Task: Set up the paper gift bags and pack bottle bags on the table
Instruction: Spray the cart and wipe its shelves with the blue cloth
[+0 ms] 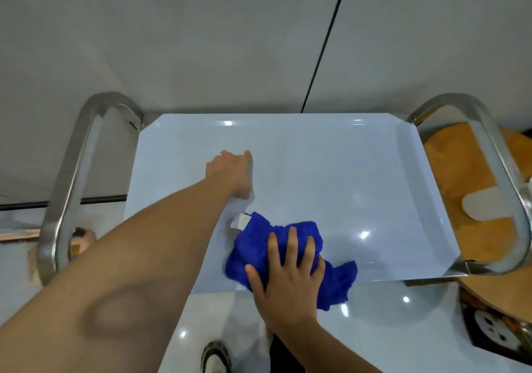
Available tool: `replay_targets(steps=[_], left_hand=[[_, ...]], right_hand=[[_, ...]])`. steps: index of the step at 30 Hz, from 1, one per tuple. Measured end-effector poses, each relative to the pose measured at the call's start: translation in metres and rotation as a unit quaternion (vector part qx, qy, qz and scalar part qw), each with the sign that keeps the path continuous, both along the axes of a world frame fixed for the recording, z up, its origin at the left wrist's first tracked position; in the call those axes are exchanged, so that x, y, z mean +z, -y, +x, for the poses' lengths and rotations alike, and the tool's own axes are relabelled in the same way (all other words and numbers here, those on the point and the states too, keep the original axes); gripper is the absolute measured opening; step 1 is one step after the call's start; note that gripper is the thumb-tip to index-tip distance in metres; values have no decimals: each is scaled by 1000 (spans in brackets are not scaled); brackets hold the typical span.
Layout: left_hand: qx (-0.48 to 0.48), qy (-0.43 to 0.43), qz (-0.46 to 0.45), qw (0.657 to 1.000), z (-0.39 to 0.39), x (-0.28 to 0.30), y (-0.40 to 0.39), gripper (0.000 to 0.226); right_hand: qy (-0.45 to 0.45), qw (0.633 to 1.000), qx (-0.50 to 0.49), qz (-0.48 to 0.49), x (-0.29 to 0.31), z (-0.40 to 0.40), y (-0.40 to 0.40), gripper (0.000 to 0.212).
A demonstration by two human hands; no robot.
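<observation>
A pale blue glossy table top [331,171] fills the middle of the head view. On its near edge lies a crumpled blue cloth [256,243] with a white label. My right hand [285,269] lies on the cloth with fingers spread and presses it down. My left hand [233,171] reaches out over the middle of the table top; its fingers point away and rest on or just above the surface, holding nothing. No paper gift bags or bottle bags are in view.
Curved steel tube frames stand at the table's left [72,176] and right [501,185] ends. A brown paper item [449,199] with a white patch lies beyond the right frame. White wall panels are behind. A shoe [216,357] shows on the glossy floor below.
</observation>
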State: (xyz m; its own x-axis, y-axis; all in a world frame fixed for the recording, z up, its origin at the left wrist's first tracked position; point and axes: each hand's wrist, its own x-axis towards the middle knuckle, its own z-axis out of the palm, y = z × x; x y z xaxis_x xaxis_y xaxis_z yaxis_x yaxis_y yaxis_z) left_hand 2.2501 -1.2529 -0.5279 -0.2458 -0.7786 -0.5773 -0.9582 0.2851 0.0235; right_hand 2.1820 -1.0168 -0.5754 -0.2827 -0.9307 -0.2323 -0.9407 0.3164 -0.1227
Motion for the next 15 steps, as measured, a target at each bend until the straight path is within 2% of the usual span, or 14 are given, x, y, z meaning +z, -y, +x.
replay_targets(steps=[4,10,13,15], left_hand=[[-25,10,-22,999,5,-3,-3,89],[-37,16,-58,997,15,-12,9,95],[-29,-19,-59,998,19,-18,14,86],[17,-83,-50,995,39,-16,19,71]], right_hand=[[-7,1000,-15,6,-2,17,14,83],[-27,999,23,-2,-8,-3,45,86],[-37,999,28,2,-9,-15,51,87],[-37,999,33,10,-10,-15,50,87]])
